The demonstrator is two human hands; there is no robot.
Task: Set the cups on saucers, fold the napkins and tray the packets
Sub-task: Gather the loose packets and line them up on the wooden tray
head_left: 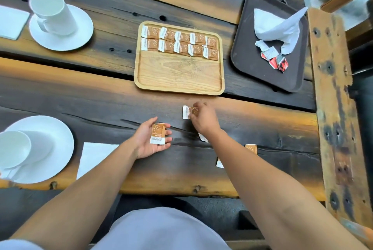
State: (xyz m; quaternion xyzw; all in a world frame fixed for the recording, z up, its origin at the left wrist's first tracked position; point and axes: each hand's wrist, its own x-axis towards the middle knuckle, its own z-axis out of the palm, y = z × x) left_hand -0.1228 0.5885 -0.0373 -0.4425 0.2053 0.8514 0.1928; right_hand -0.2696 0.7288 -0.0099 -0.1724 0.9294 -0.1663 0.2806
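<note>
Right hand (202,119) pinches a brown sugar packet (189,111) between thumb and fingertips, low over the table just below centre frame. Left hand (150,140) lies palm up, fingers curled loosely round a small stack of packets (158,133), held not squeezed.

Wooden tray (179,80) sits centre frame: two neat rows of packets (179,42) fill its far half, near half bare. More loose packets (250,148) lie on the table (101,108) by the right forearm, partly hidden under it.

Risks, as I read it:
- Thin paper edge in a fingertip pinch; it could slip or fold on the lift.
- Loose left-hand stack could fan out if that hand tilts.
- Right forearm could sweep the strays toward the near table edge.

Room: clear path from both hands straight up to the tray's near rim, nothing between. Dark tray (268,68) with crumpled napkin and red wrappers sits at right, well apart. Cups on saucers (60,27) and napkins stay far left, out of the way.
</note>
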